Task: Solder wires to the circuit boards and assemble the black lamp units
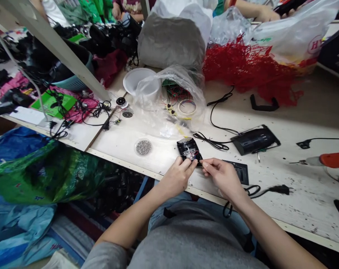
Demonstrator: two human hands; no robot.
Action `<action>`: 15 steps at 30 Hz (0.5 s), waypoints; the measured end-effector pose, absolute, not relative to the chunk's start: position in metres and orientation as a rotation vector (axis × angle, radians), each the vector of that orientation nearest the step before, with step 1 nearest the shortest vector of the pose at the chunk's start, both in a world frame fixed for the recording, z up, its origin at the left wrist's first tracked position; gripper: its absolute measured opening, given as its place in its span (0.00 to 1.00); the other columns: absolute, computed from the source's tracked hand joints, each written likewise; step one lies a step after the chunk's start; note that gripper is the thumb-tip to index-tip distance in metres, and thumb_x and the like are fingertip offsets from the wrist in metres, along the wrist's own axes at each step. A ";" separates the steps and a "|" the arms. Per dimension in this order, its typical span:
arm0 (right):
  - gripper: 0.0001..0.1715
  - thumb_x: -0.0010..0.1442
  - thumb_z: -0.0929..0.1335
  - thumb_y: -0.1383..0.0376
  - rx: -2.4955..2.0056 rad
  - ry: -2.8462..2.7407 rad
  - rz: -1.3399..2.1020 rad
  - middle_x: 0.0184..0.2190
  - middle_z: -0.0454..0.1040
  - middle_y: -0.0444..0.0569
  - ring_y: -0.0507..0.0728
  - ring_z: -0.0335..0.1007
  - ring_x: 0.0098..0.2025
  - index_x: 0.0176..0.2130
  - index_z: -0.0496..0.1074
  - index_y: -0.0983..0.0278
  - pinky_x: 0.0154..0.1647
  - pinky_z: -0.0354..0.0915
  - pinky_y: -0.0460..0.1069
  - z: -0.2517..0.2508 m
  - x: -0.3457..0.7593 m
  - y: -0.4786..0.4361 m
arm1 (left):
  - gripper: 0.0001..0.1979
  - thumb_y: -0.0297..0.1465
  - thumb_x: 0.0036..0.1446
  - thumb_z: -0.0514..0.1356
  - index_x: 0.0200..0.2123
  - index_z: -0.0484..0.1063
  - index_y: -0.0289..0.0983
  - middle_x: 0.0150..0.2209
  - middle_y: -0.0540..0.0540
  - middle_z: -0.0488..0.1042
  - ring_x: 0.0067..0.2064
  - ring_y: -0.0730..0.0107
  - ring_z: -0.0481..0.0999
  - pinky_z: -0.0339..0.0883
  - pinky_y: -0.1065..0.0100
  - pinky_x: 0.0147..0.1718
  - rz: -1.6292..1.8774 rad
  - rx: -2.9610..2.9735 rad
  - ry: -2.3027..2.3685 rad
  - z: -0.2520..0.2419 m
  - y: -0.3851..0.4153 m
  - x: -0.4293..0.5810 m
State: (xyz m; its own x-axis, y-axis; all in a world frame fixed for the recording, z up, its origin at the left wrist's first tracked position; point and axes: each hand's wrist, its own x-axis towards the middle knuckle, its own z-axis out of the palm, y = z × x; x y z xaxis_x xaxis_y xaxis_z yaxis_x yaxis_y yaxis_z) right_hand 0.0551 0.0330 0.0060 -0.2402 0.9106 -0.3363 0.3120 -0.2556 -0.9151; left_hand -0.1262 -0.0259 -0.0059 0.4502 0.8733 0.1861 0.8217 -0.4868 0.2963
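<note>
At the table's front edge lies an opened black device housing (185, 145), with a clear round end and thin red wires showing inside. My left hand (175, 178) grips its near side, fingers closed and fingertips over the wires. Just to the right, my right hand (222, 175) is closed in a pinch at the housing's near right corner. Whatever sits between those fingertips is too small to make out. A black rectangular part (241, 172) lies partly behind my right hand. Left of the housing stands a small round dish of metal screws (143, 147).
A black device (255, 140) with a cord lies to the right, near an orange-bodied power screwdriver (333, 160). Behind are a clear plastic bag (149, 108), a white bowl (130, 80) and red netting (236, 65). A slanted post (65, 52) rises at left. Other people sit across.
</note>
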 end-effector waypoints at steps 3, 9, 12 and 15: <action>0.20 0.58 0.67 0.50 -1.529 -1.702 1.289 0.26 0.77 0.50 0.58 0.71 0.27 0.35 0.78 0.63 0.33 0.69 0.53 0.008 0.054 0.032 | 0.29 0.17 0.59 0.49 0.64 0.62 0.26 0.45 0.35 0.70 0.42 0.56 0.65 0.69 0.55 0.41 0.451 2.521 1.497 -0.004 -0.025 -0.126; 0.15 0.65 0.66 0.57 -1.413 -2.046 0.859 0.30 0.79 0.50 0.58 0.74 0.30 0.33 0.77 0.62 0.36 0.69 0.52 0.013 0.060 0.019 | 0.28 0.18 0.60 0.51 0.64 0.62 0.25 0.45 0.35 0.69 0.44 0.55 0.66 0.69 0.56 0.42 0.463 2.491 1.498 -0.001 -0.026 -0.125; 0.18 0.69 0.63 0.58 -1.334 -2.104 0.691 0.30 0.77 0.51 0.59 0.75 0.33 0.36 0.78 0.63 0.38 0.70 0.52 0.014 0.063 0.012 | 0.28 0.18 0.61 0.49 0.65 0.61 0.26 0.47 0.34 0.70 0.45 0.54 0.66 0.69 0.55 0.43 0.390 2.483 1.500 0.001 -0.026 -0.125; 0.19 0.69 0.61 0.59 -1.374 -2.115 0.686 0.31 0.77 0.53 0.59 0.75 0.34 0.37 0.78 0.63 0.38 0.69 0.52 0.014 0.068 0.013 | 0.29 0.18 0.61 0.48 0.66 0.60 0.26 0.47 0.34 0.70 0.45 0.54 0.66 0.70 0.53 0.43 0.357 2.460 1.498 0.002 -0.025 -0.125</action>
State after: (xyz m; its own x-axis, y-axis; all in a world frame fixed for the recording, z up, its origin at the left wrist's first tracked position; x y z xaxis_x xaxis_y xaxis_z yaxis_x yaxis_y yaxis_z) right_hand 0.0675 0.0129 0.0142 -0.3485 0.9252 0.1504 0.6610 0.3564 -0.6603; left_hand -0.1252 -0.0252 0.0016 0.4453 0.8915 0.0833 0.8332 -0.4466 0.3261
